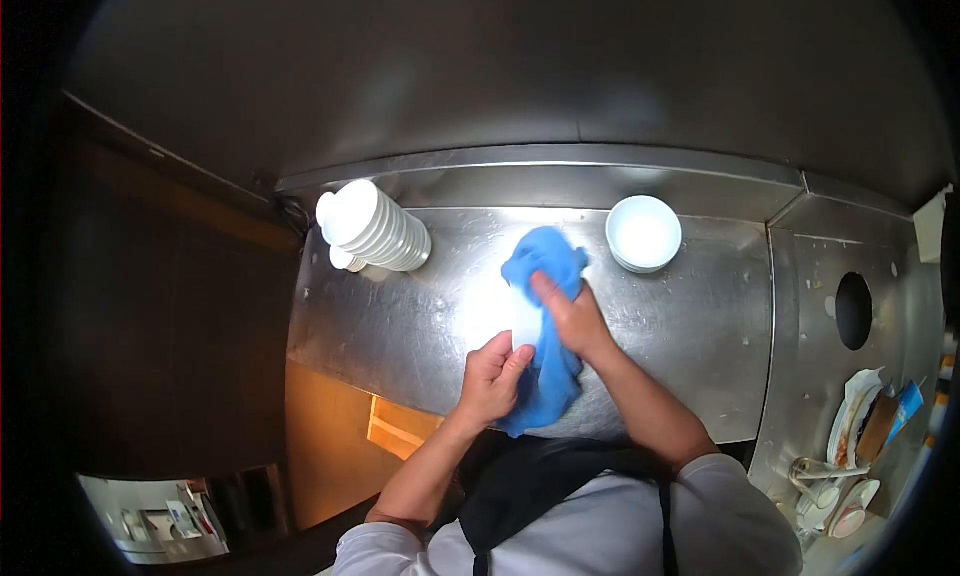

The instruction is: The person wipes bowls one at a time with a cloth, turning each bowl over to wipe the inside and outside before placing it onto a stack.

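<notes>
A white dish (525,321), mostly covered by cloth so that its exact shape is hidden, is held over the steel counter in front of me. My left hand (493,378) grips its near edge, thumb on top and fingers beneath. Closed around a blue cloth (550,381), my right hand (575,319) presses it against the dish with the thumb on the upper side. The cloth wraps the far end of the dish and hangs down toward my apron (560,481).
Stacked white bowls (385,231) lean at the counter's back left, with smaller white pieces beside them. Another white bowl stack (643,234) stands back right. A round hole (854,311) opens in the right-hand steel surface, near used dishes (850,426). A steel wall (560,66) rises behind.
</notes>
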The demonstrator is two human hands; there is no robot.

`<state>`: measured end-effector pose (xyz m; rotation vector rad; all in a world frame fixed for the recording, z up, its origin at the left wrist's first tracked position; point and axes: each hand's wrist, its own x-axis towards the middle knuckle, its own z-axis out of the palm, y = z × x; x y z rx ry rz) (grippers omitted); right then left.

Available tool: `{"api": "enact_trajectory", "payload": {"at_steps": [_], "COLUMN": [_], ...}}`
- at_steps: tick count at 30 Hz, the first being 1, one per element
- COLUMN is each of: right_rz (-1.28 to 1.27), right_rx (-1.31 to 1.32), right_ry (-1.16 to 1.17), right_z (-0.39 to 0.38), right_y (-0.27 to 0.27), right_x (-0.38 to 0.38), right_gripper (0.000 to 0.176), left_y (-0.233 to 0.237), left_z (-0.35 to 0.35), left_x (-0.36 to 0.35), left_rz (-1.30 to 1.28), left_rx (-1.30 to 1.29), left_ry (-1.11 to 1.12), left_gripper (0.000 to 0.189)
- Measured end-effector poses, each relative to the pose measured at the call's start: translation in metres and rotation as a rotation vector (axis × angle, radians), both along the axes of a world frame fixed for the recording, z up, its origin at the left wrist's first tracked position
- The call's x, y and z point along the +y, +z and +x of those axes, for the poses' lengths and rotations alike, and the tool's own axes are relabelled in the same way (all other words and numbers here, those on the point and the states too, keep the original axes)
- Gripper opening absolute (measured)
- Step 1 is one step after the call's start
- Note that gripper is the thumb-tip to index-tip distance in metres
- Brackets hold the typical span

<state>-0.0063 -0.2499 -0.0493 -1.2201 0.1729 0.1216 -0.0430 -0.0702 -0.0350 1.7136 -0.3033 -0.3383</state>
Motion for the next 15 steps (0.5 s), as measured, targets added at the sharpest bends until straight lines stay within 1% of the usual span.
{"api": "enact_trajectory", "payload": {"at_steps": [2, 3, 4, 5, 6, 7, 8, 10, 11, 12, 14, 15], "right_rz": [0.163, 0.014, -0.138, -0.318, -0.556, -0.787, -1.039, -0.699, -0.343, 0.102, 0.3, 0.269], "right_rx": [-0.053, -0.186, -0.319, -0.512, -0.568, -0.634, -0.7, -0.459, -0.069, 0.12, 0.124, 0.057], "right_ry": [-0.249, -0.341, -0.427, -0.354, -0.308, -0.28, -0.165, -0.231, 0.063, 0.057, -0.018, -0.103], "right_z": [-0.008, -0.015, -0.027, -0.038, -0.036, -0.035, -0.025, -0.004, 0.012, 0.011, 0.009, 0.008], "right_y": [0.006, -0.004, -0.016, -0.015, 0.003, 0.021, 0.029, 0.011, 0.038, 0.069, 0.049, 0.05], "right_x": [0.027, 0.05, 0.071, 0.082, 0.081, 0.079, 0.069, 0.064, 0.044, 0.037, 0.037, 0.043], "right_gripper": [0.033, 0.034, 0.035, 0.043, 0.046, 0.05, 0.051, 0.045, 0.045, 0.046, 0.046, 0.044], "left_y": [0.02, 0.007, -0.003, -0.011, -0.013, 0.002, 0.013, 0.033, 0.045, 0.046, 0.045, 0.04], "left_z": [0.002, 0.008, 0.013, 0.019, 0.023, 0.024, 0.025, 0.025, 0.025, 0.026, 0.032, 0.047], "left_x": [-0.009, -0.005, 0.001, 0.006, 0.01, 0.023, 0.031, 0.044, 0.052, 0.059, 0.071, 0.08], "left_rz": [-0.252, -0.366, -0.293, -0.223, -0.151, 0.094, 0.157, 0.286, 0.318, 0.054, -0.483, -0.574], "left_rx": [-0.005, 0.02, -0.033, -0.087, -0.143, -0.223, -0.188, -0.107, -0.025, 0.038, 0.158, 0.191], "left_ry": [0.119, 0.207, 0.204, 0.203, 0.202, 0.118, 0.045, -0.106, -0.199, -0.204, -0.208, -0.249], "left_gripper": [0.02, 0.02, 0.02, 0.019, 0.019, 0.017, 0.017, 0.015, 0.02, 0.022, 0.027, 0.039]}}
